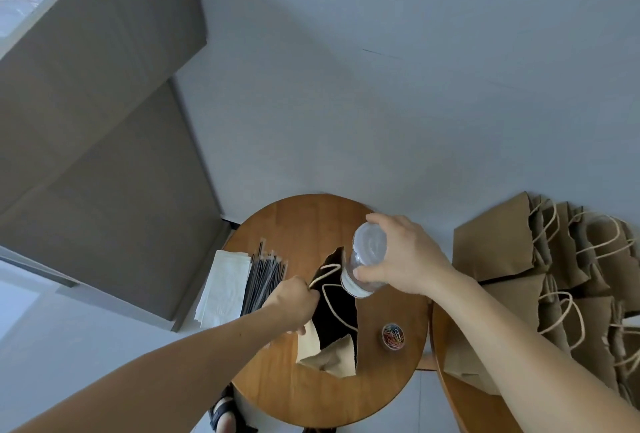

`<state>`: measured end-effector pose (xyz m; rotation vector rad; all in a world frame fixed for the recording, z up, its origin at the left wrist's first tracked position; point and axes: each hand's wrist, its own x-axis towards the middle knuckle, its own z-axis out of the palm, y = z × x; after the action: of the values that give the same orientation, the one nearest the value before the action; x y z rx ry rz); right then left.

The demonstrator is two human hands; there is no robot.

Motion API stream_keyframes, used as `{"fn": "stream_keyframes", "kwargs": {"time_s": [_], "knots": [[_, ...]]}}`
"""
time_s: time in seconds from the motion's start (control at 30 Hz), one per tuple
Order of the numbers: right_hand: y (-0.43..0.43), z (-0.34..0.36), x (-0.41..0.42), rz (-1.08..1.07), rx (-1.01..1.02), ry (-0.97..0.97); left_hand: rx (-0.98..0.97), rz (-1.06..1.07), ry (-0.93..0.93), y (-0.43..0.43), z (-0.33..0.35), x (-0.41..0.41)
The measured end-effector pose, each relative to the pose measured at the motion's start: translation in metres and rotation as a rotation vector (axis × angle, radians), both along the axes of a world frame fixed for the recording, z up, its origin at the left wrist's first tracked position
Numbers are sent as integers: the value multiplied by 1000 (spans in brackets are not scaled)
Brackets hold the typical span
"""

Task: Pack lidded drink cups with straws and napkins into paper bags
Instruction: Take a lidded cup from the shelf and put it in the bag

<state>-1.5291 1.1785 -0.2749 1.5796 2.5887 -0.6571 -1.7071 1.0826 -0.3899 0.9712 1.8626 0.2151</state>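
Currently, round wooden bench (pixel 311 394) carries one brown paper bag (pixel 323 358), upright, mouth open (interior dark). Clear plastic cup (pixel 367 261) hangs just above mouth's far-right edge, long axis tilted, lower end toward opening. Right hand (pixel 407 256) grips cup w/ curled fingers (pixel 369 273); left hand (pixel 294 301) pinches bag rim at twine handle (pixel 325 271). Judged next move: lower cup toward left hand. Black straws (pixel 265 280), white napkins (pixel 225 289) lie left of bag.
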Motion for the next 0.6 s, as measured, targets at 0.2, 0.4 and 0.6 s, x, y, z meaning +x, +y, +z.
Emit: {"fn": "stream_keyframes", "kwargs": {"time_s": [0.2,0.4,0.6], "knots": [[3,5,-3,32,60,-17,-51,-30,-60,-2,1,6],[13,0,-19,-188,50,194,-32,15,-27,-3,3,10],[3,-16,-20,-180,-3,146,-48,34,20,-4,-1,-2]]}}
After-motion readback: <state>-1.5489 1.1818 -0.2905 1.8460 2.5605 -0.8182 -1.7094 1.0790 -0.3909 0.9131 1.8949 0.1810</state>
